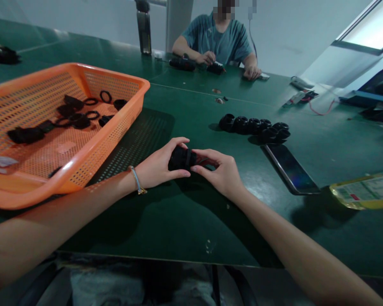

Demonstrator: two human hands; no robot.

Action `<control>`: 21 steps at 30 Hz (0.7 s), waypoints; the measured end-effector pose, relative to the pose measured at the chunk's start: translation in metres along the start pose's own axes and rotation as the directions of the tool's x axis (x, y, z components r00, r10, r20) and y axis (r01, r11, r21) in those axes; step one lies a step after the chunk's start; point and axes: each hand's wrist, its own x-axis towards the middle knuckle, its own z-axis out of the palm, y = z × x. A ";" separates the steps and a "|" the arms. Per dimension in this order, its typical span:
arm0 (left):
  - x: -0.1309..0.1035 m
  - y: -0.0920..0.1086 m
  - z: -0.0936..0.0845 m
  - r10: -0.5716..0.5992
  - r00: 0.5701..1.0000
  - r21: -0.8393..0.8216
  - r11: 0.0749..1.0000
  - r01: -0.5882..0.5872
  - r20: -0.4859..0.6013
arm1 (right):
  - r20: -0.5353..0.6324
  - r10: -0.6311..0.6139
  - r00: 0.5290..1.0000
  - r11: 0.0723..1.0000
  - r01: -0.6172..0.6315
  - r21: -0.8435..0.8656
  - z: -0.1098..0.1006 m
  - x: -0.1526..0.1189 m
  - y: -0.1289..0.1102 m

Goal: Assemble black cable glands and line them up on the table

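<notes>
A black cylindrical part [178,159] is held between both hands above the green table [178,229]. My left hand [156,167] curves round its left side, with the thumb below and the fingers above. My right hand [221,172] pinches the part's right end between thumb and fingers. A narrow band or ring shows round the part near that end. Several glossy black parts [255,126] stand grouped on the table beyond my right hand. Left of my hands, an orange basket [105,144] holds black rings and other black pieces.
A phone [290,169] and a yellow-edged packet [367,191] lie at the right. Across the table sits a person [223,40], hands near dark objects [182,63]. A dark bottle [143,29] stands at the back. The table's near edge runs below my hands.
</notes>
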 end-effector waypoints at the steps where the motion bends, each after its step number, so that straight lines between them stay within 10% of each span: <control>1: 0.000 0.000 0.000 0.000 1.000 0.013 1.000 0.000 -0.001 | 0.003 0.002 1.000 1.000 -0.002 -0.008 0.000 0.000 0.000; 21: 0.002 0.004 -0.002 -0.021 1.000 -0.005 1.000 0.021 0.014 | -0.022 0.042 0.999 0.995 -0.039 0.093 0.003 -0.001 0.001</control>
